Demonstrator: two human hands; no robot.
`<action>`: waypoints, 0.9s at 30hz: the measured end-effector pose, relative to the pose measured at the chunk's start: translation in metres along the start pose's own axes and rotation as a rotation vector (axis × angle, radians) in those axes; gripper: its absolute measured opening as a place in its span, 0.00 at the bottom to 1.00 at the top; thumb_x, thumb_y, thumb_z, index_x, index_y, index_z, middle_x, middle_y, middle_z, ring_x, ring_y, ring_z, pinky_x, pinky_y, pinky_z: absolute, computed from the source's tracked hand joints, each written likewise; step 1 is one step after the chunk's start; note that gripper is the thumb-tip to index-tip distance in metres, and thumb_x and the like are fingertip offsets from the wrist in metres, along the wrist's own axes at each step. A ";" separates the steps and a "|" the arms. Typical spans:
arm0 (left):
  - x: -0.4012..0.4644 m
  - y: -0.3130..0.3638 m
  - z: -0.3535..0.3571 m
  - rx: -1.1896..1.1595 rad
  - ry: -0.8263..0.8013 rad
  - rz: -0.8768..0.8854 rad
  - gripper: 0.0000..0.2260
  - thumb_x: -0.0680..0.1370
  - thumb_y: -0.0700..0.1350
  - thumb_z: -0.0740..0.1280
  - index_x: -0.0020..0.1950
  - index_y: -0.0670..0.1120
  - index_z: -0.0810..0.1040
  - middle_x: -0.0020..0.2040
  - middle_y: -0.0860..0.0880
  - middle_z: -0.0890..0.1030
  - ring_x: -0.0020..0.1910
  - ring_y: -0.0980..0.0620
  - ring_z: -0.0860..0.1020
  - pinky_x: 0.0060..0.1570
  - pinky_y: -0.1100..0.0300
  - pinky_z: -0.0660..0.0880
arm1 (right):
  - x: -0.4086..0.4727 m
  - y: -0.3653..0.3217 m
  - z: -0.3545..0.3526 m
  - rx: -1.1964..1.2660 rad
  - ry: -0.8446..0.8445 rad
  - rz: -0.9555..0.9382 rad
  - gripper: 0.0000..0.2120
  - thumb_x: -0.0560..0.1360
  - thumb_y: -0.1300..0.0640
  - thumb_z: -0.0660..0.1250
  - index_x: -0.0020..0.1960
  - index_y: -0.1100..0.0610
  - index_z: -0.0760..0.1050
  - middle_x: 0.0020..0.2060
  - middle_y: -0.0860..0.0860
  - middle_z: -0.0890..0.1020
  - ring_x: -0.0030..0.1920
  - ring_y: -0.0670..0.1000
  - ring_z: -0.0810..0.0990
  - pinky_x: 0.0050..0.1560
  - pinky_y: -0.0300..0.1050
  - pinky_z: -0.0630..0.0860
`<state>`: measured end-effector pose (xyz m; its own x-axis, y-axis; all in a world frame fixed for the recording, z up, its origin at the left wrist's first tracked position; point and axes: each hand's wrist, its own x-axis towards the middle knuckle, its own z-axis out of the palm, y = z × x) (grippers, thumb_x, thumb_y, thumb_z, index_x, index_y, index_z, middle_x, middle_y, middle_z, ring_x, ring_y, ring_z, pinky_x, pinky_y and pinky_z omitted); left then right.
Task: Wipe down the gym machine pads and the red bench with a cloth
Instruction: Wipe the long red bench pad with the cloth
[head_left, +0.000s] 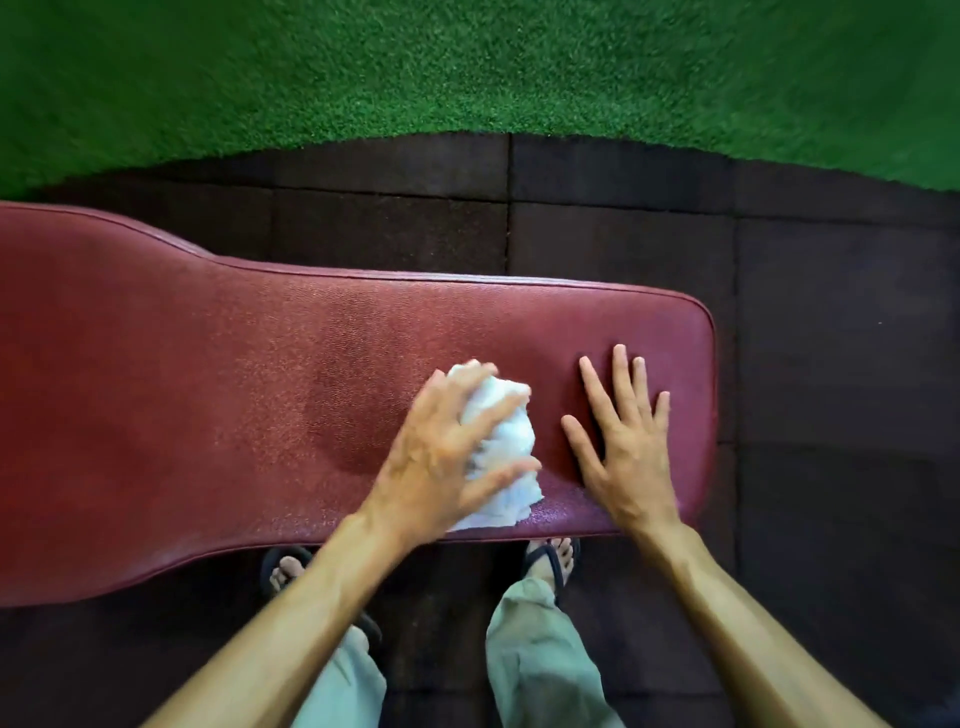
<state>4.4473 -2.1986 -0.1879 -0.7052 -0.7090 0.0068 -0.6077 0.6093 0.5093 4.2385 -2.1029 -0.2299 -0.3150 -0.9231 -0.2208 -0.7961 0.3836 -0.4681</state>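
The red bench (234, 395) runs across the view from the left edge to a rounded end at the right. A crumpled white cloth (506, 441) lies on its padded top near the front edge. My left hand (441, 457) presses down on the cloth with its fingers spread over it. My right hand (623, 436) rests flat on the pad just right of the cloth, fingers apart, holding nothing. A damp, shiny streak shows on the pad around the cloth.
Dark rubber floor tiles (831, 364) surround the bench. Green artificial turf (467, 67) covers the floor beyond. My feet in black sandals (553, 564) and grey trouser legs stand under the bench's front edge.
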 end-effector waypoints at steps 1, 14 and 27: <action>0.002 -0.011 -0.011 0.002 0.010 -0.032 0.26 0.80 0.64 0.56 0.72 0.51 0.72 0.72 0.42 0.69 0.74 0.44 0.65 0.73 0.40 0.62 | -0.006 -0.011 0.000 0.109 0.032 0.055 0.29 0.81 0.41 0.53 0.80 0.45 0.54 0.82 0.49 0.47 0.81 0.51 0.42 0.78 0.67 0.47; 0.004 -0.085 -0.024 0.418 -0.038 -0.251 0.26 0.82 0.58 0.51 0.80 0.54 0.54 0.81 0.45 0.51 0.81 0.46 0.49 0.79 0.44 0.49 | -0.047 -0.138 0.064 -0.020 0.244 0.144 0.31 0.81 0.41 0.58 0.80 0.53 0.57 0.79 0.57 0.60 0.79 0.58 0.59 0.75 0.63 0.62; 0.007 -0.083 -0.021 0.430 -0.042 -0.280 0.26 0.82 0.59 0.50 0.80 0.55 0.53 0.81 0.46 0.51 0.81 0.46 0.49 0.79 0.44 0.49 | 0.083 -0.122 0.028 0.105 0.551 0.196 0.29 0.78 0.42 0.64 0.72 0.60 0.70 0.69 0.62 0.72 0.71 0.64 0.69 0.72 0.61 0.65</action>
<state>4.5008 -2.2618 -0.2123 -0.5028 -0.8563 -0.1181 -0.8643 0.4955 0.0865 4.3234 -2.2257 -0.2152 -0.6954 -0.7023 0.1523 -0.6493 0.5232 -0.5520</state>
